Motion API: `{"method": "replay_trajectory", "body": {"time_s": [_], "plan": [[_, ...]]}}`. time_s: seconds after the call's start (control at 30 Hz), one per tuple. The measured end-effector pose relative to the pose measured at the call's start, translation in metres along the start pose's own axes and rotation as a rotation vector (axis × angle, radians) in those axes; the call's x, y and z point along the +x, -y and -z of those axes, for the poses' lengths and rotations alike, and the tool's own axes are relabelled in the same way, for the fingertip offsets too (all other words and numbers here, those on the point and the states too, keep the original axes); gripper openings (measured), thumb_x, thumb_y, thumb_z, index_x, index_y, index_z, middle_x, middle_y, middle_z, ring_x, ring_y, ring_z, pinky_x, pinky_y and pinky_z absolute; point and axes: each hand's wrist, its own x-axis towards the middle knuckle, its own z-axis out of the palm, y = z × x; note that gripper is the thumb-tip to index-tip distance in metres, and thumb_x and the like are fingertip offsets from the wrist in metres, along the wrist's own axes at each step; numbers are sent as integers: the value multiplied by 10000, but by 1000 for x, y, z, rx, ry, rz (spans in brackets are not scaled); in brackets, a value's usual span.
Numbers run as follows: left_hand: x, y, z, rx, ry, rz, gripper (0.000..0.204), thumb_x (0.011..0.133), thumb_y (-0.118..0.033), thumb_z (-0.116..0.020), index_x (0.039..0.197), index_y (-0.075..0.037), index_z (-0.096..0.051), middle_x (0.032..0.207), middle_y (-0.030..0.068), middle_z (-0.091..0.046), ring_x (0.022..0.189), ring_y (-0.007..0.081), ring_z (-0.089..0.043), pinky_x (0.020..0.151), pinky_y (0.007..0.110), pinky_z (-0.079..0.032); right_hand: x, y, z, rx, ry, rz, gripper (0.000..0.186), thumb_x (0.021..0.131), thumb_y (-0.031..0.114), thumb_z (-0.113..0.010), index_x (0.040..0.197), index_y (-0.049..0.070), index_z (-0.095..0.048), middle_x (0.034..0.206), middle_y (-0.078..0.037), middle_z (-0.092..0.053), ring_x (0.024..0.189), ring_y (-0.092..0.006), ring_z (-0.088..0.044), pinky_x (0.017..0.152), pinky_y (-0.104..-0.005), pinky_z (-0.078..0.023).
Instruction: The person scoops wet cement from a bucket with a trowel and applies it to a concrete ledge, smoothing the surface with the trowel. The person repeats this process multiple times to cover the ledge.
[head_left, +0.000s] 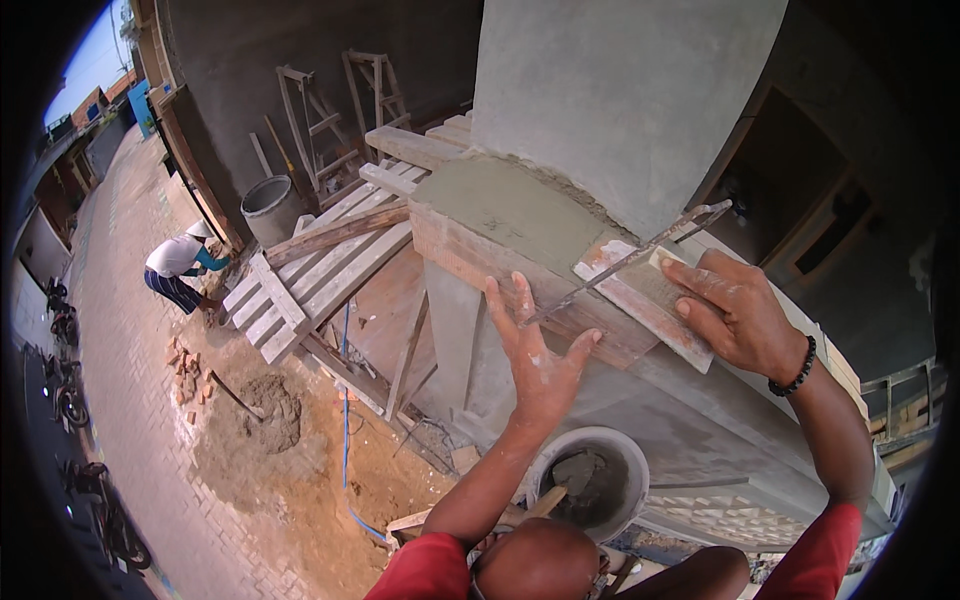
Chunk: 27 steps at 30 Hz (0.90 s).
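My right hand (728, 308), wearing a black beaded bracelet, is closed on a plastering float (655, 318), with its pale grip end showing at the fingertips. The float lies at the near right end of a strip of wet grey mortar (520, 212) on top of a ledge. A wooden board (470, 252) runs along the ledge's side. Against this board my left hand (543, 368) is spread, fingers apart and flecked with mortar. Beside both hands, a bent metal rod (625, 272) crosses the ledge.
Below my arms stands a bucket (632, 470) with mortar inside. Stacked pale beams (345, 265) lie to the left. On the ground are a mortar heap (265, 415), bricks (185, 370) and a blue hose (346, 440). Another person (180, 262) bends over at far left. A plastered column (610, 100) rises behind the ledge.
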Motion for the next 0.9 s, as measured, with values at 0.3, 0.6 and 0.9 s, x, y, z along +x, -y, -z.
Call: {"method": "replay_trajectory", "body": {"time_s": [0.3, 0.6, 0.9], "plan": [[-1, 4, -3, -17, -20, -33, 1108, 746, -283, -844, 1547, -9, -129, 1570, 281, 8, 1463, 414, -130, 1176, 496, -213, -16, -11, 8, 11, -240, 67, 343, 859, 37, -609, 1196, -7, -652, 794, -124, -560, 688, -254, -535, 634, -353, -441], [-1, 7, -1, -27, -22, -12, 1118, 749, -316, -840, 1553, -25, -119, 1580, 255, 14, 1465, 408, -129, 1177, 495, -210, 89, -5, -68, 1, -297, 166, 341, 922, 167, -582, 1240, 60, -644, 815, -148, -546, 752, -317, -568, 685, -431, -461], [-1, 7, -1, -27, -21, -36, 1111, 759, -306, -836, 1555, -31, -112, 1573, 270, 18, 1461, 416, -137, 1173, 494, -224, 112, -4, -55, -105, -190, 161, 328, 927, 134, -567, 1230, 41, -649, 770, -145, -512, 685, -310, -533, 656, -419, -442]]}}
